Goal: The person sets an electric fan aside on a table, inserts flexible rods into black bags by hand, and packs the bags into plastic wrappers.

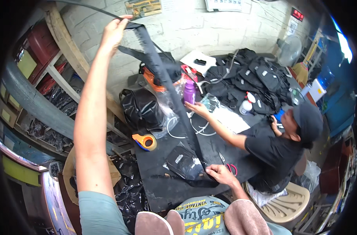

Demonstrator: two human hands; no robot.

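Left hand (115,29) pinches black strap (166,84) end high far-left; right hand (219,173) pins its near end on counter (155,184). Long axis diagonal, taut between grips.

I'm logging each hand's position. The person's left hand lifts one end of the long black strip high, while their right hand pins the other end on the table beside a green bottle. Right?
Not quite. In the head view the left hand lifts the black strip high and the right hand pins its other end on the table, but beside red-handled scissors; the bottle is purple and farther away.
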